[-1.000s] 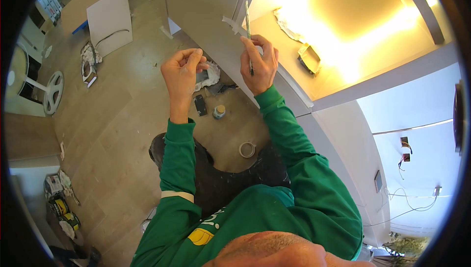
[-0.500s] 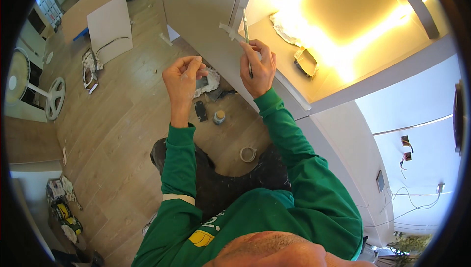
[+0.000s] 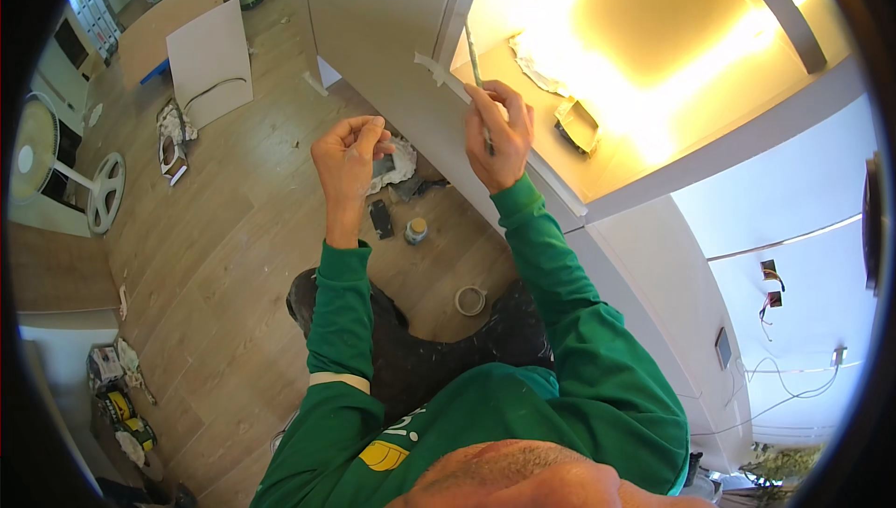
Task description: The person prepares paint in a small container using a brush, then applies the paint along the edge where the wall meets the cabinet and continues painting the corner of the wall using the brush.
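Head view: right hand [image 3: 499, 135] fingers closed around thin brush [image 3: 476, 65].

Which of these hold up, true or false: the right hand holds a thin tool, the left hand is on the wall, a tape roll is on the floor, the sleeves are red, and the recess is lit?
1. The right hand grips a thin brush-like tool. True.
2. The left hand presses flat on the wall. False: it is curled, held apart from the wall.
3. A tape roll lies on the wooden floor. True.
4. The sleeves are red. False: they are green.
5. The recess glows with warm yellow light. True.
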The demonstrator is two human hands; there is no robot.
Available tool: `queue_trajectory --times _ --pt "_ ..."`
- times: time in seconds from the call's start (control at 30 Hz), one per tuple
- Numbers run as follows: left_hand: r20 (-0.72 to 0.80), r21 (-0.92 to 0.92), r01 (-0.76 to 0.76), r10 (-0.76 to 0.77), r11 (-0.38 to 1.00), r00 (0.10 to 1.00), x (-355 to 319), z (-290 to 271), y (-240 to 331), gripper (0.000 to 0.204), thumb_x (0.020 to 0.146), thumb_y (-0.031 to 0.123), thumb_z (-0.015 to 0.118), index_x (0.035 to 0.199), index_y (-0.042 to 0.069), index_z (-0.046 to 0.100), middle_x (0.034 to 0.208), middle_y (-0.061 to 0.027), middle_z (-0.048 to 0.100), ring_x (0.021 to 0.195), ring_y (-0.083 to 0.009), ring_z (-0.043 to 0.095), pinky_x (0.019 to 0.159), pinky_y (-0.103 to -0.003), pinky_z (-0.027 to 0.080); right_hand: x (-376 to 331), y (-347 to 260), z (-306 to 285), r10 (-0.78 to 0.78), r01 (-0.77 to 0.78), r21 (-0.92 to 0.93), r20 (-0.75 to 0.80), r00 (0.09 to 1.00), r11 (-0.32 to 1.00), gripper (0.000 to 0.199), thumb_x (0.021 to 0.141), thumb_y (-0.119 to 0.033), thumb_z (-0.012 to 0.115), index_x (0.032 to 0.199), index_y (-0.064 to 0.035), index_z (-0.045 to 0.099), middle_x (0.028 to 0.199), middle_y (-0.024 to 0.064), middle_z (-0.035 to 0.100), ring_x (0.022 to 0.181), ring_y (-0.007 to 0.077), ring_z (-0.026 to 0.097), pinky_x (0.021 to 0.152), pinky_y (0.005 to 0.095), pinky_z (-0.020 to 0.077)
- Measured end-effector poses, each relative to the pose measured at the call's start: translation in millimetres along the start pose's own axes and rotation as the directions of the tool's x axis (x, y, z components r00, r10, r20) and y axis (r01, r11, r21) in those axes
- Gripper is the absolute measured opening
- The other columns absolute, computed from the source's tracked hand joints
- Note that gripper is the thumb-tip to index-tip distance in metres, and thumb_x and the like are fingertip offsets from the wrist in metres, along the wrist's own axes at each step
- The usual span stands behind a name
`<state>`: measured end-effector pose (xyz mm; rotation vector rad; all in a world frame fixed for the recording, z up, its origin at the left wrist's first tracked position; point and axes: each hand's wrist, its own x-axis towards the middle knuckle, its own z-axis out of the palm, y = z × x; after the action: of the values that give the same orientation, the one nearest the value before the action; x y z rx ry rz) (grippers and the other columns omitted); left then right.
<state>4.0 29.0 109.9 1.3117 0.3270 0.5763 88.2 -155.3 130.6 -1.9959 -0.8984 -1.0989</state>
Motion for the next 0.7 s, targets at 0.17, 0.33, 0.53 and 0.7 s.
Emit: queue_trajectory --times 0.17,0.33,0.53,0.7 --pt "0.004 0.019 0.003 -0.003 1.0 1.0 -0.8 0.3 2.9 0.022 0.09 0.017 0.07 0.096 -0.004 0.07 0.08 -0.0108 0.071 0.064 -0.0164 0.069 0.06 -0.025 0.051 38.6 -1.4 -37.4 0.297 -0.215 0.447 -0.122 0.947 0.868 0.023 0.086 -0.001 0.063 0.107 -0.0017 0.071 0.1 0.0113 0.068 0.083 0.021 0.067 0.079 0.0325 0.0504" --pt "0.017 0.008 0.024 -0.024 1.0 1.0 0.3 3.2 3.1 0.022 0.09 0.018 0.07 0.096 -0.004 0.07 0.08 -0.0106 0.071 0.064 -0.0161 0.069 0.059 -0.025 0.051 118.0 1.2 -63.2 0.485 -0.282 0.718 -0.088 0.87 0.636 0.029 0.095 -0.015 0.059 0.113 0.0066 0.068 0.095 0.0165 0.071 0.075 0.0211 0.068 0.069 0.0308 0.0509" --pt "0.013 -0.069 0.016 -0.016 0.997 1.0 1.6 8.0 1.3 0.017 0.09 0.01 0.068 0.089 -0.007 0.069 0.074 -0.0096 0.068 0.06 -0.014 0.066 0.056 -0.024 0.052 160.2 12.7 -66.7 0.403 -0.24 0.719 -0.061 0.913 0.652 0.031 0.096 -0.016 0.06 0.115 0.0074 0.067 0.096 0.0175 0.072 0.071 0.0219 0.068 0.065 0.03 0.0504" --pt "0.026 -0.084 0.011 -0.009 0.996 1.0 1.8 9.3 2.5 0.017 0.09 0.009 0.068 0.089 -0.008 0.069 0.074 -0.0098 0.068 0.06 -0.0141 0.066 0.056 -0.025 0.053 183.4 18.6 -74.1 0.375 -0.203 0.724 -0.083 0.923 0.659 0.032 0.096 -0.016 0.059 0.116 0.008 0.066 0.097 0.0174 0.072 0.071 0.0216 0.068 0.064 0.0293 0.0505"
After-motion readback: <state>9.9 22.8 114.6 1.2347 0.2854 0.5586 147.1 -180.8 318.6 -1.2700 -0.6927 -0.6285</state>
